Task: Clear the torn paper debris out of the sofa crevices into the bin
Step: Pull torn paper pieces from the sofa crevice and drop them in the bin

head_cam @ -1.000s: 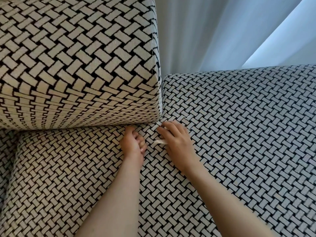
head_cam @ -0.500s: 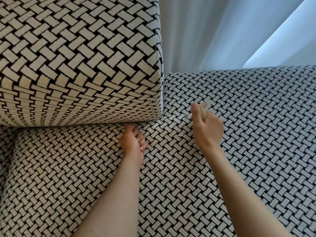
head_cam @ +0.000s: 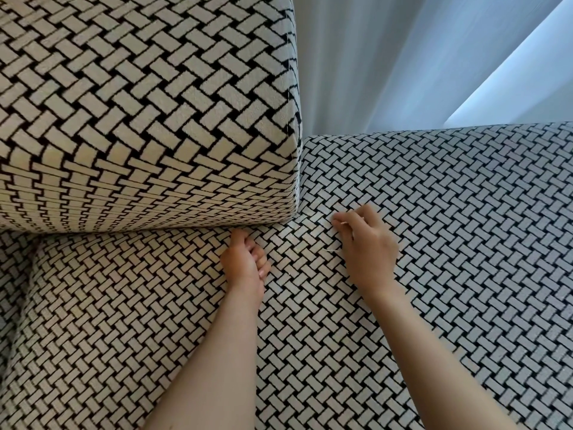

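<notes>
The sofa is covered in black-and-white woven-pattern fabric. Its back cushion (head_cam: pixel 148 119) meets the seat (head_cam: pixel 434 243) along a crevice (head_cam: pixel 266 225). My left hand (head_cam: pixel 245 265) rests on the seat as a loose fist, the thumb tip touching the crevice under the cushion's corner. My right hand (head_cam: pixel 367 240) lies knuckles-up on the seat just right of that corner, fingers curled over a thin pale paper scrap (head_cam: pixel 343 223). Another sliver of paper (head_cam: pixel 331 250) pokes out from under the same hand. No bin is in view.
A pale curtain (head_cam: pixel 403 57) hangs behind the sofa at the upper right. The seat stretches wide to the right and toward me. At the far left a darker gap (head_cam: pixel 15 274) runs beside the seat cushion.
My right hand rose up and right from beside the left hand with a paper scrap pinched, then came back down onto the seat near the cushion corner. My left hand stayed put.
</notes>
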Demonstrator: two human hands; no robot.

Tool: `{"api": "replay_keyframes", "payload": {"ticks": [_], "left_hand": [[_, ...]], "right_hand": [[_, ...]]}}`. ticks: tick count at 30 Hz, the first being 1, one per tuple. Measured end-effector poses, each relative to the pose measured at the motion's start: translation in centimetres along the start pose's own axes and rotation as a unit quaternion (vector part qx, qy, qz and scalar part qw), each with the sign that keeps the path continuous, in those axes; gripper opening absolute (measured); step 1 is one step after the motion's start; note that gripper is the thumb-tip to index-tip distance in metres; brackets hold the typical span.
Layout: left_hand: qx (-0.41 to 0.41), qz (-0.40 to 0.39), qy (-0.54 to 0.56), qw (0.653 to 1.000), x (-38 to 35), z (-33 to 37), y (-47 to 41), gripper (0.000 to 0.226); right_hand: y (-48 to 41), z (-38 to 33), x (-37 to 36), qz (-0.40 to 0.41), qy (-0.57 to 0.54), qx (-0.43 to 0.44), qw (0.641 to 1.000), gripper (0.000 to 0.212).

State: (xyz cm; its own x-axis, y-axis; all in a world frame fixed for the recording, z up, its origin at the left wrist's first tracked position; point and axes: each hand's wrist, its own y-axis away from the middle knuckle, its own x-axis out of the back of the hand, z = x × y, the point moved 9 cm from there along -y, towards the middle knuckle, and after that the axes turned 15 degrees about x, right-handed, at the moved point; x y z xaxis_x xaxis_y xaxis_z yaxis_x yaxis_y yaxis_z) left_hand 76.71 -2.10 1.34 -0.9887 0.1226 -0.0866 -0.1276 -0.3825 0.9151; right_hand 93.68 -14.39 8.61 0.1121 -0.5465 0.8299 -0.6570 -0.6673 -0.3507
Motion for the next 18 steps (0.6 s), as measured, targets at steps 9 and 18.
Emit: {"api": "replay_keyframes", "payload": {"ticks": [9,18], "left_hand": [[-0.001,-0.005,-0.008,1.0,-0.1,0.0,0.1,0.036],[-0.008,-0.003,-0.003,1.0,-0.1,0.0,0.0,0.035]], "right_hand": [[1.3,2.4,0.4,0.035,-0.18,-0.16,0.97,0.012],[2.5,0.5,0.2,-0.055,-0.166,-0.095,0.98,0.012]]}}
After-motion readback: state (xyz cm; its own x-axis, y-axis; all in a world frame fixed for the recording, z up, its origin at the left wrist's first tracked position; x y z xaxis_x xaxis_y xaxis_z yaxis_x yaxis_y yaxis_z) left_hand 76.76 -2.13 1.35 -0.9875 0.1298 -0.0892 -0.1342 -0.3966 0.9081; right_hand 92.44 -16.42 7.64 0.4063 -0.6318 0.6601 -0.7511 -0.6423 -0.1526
